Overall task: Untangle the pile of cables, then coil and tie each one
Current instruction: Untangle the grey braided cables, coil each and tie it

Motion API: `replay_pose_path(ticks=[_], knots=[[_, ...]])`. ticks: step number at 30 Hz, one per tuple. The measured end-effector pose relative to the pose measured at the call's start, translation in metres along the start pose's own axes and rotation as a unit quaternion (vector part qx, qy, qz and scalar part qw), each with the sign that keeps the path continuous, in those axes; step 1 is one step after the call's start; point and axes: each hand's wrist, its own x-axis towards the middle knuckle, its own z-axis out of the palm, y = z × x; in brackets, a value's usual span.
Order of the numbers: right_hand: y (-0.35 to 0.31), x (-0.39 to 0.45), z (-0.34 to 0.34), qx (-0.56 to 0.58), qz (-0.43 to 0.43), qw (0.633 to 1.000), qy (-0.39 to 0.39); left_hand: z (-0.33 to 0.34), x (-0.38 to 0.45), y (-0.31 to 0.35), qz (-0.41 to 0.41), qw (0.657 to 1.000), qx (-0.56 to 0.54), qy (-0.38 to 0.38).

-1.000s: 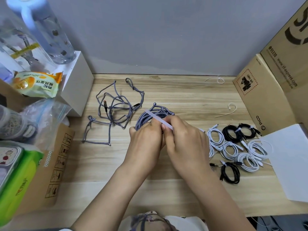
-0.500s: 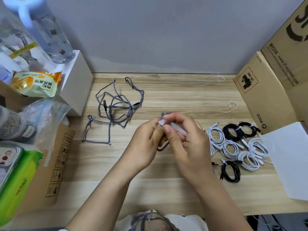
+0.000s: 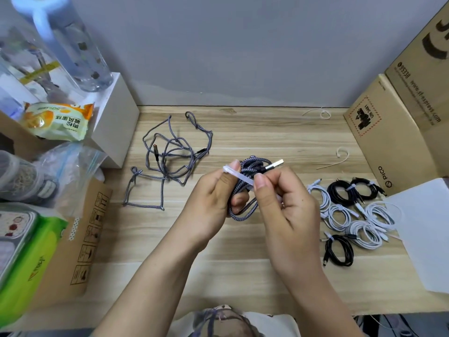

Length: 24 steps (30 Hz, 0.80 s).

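Head view, starting nearest the camera: two forearms rise from the bottom edge and meet at mid-frame above the wooden table (image 3: 255, 132). The left hand (image 3: 213, 205) has its fingers curled round a coiled grey braided cable (image 3: 245, 205), which it holds off the tabletop just left of the frame's centre. A metal USB plug (image 3: 275, 164) sticks out of the top of the coil, pointing to the right. A white tie strip (image 3: 239, 176) lies slantwise across the coil; the left thumb presses its upper left end, and the right hand (image 3: 289, 210) pinches its lower right end between thumb and forefinger, with the other fingers bent.

At the right of the frame, level with the hands, a group of tied coils (image 3: 352, 215), some white and some black, lies on the table, close together. A white sheet (image 3: 427, 234) lies at the right edge beside them.

At the lower left are a green packet (image 3: 26, 268) and a flat piece of brown cardboard (image 3: 82, 242).

Farther back, left of centre, a second grey braided cable (image 3: 170, 156) lies loose and tangled on the table. Two spare white ties (image 3: 337, 158) lie in the upper right part of the tabletop, near a cardboard box (image 3: 398, 132) that leans at the right edge. In the upper left, a clear bottle (image 3: 73, 49) and a snack packet (image 3: 58, 120) rest on a white box (image 3: 114, 122).
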Motion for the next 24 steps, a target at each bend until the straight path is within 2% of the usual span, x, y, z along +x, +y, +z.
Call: replay_pose_path(ticks=[14, 24], knots=[[-0.0026, 0.0004, -0.0007, 0.027, 0.016, 1.000, 0.003, -0.0026, -0.0003, -0.0024, -0.023, 0.999, -0.034, -0.035], [-0.0032, 0.0014, -0.0012, 0.023, 0.016, 1.000, -0.002, -0.0022, 0.0012, -0.0033, -0.031, 0.998, -0.044, -0.026]])
